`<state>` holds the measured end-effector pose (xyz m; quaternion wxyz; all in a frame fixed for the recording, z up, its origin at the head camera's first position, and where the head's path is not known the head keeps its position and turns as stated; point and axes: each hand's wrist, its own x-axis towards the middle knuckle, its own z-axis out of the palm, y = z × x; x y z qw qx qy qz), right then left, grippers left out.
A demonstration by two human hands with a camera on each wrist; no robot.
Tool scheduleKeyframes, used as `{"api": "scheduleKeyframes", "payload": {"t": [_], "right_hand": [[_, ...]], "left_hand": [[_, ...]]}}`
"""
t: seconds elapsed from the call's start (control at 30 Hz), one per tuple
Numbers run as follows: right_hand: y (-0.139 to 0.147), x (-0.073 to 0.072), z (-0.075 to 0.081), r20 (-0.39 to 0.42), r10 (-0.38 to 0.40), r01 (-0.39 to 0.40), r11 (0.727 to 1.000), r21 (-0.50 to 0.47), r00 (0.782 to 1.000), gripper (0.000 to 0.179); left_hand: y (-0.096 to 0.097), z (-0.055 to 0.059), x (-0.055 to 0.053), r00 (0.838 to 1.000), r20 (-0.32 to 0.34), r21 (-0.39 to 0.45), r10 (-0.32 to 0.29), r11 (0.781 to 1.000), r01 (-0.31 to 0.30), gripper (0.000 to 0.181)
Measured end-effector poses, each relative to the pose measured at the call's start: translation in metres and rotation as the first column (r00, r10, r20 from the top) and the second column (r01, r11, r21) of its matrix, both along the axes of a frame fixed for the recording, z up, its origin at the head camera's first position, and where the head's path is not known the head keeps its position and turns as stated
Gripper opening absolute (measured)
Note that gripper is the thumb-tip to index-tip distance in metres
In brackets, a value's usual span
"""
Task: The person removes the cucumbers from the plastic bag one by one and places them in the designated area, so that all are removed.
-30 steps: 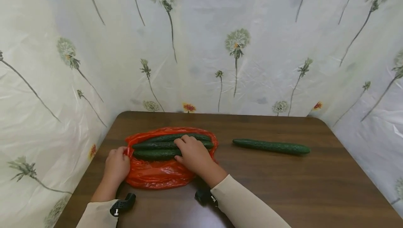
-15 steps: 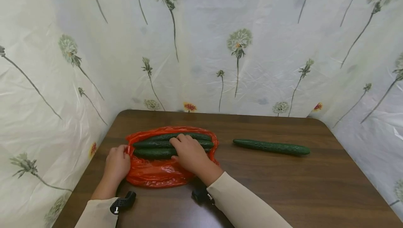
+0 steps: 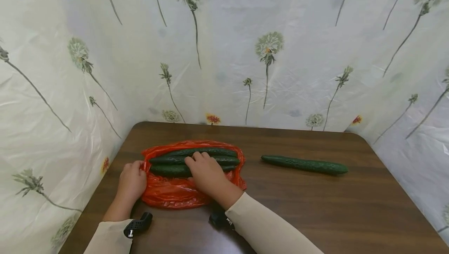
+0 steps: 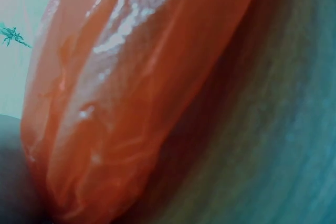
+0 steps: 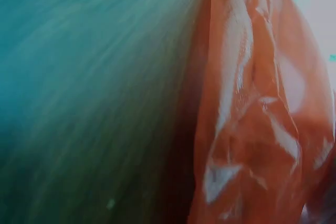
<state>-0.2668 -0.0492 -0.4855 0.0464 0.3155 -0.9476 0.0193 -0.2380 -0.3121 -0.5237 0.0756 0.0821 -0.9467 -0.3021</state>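
An orange-red plastic bag [image 3: 172, 195] lies spread on the table, with three dark green cucumbers [image 3: 170, 171] side by side in its mouth. At the bag's left end my left hand [image 3: 131, 180] pinches the edge of the plastic. My right hand [image 3: 209, 175] reaches over the cucumbers from the front, its fingers bent over the middle one and its thumb low by the front one. The hand itself hides part of that grip. Both wrist views are filled by the crinkled bag, seen close up as bag plastic [image 4: 115, 103] and bag folds [image 5: 252, 108].
A single cucumber [image 3: 304, 164] lies on the brown wooden table [image 3: 315, 215], right of the bag. Behind and at the sides hangs a pale sheet [image 3: 224, 51] printed with dandelions. Dark cameras sit at both wrists.
My right hand has slid a little to the left along the cucumbers, uncovering more of their right ends. The left hand keeps its place at the bag's edge.
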Motion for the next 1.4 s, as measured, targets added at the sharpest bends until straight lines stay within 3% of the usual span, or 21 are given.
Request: {"api": "scheduleKeyframes", "payload": {"t": [0.67, 1.0, 1.4], "right_hand": [[-0.023, 0.000, 0.002, 0.031, -0.019, 0.016, 0.996, 0.083, 0.999, 0.034], [-0.029, 0.002, -0.005, -0.010, -0.010, 0.011, 0.993, 0.120, 1.000, 0.032], [-0.031, 0.000, -0.002, 0.028, -0.033, 0.030, 0.993, 0.113, 0.999, 0.034]], "left_hand": [[0.000, 0.001, 0.000, 0.998, 0.055, 0.018, 0.004, 1.000, -0.005, 0.043], [-0.001, 0.000, 0.000, 0.999, 0.040, 0.019, 0.010, 1.000, -0.011, 0.043], [0.000, 0.000, 0.000, 0.999, 0.043, 0.024, 0.014, 1.000, -0.016, 0.042]]}}
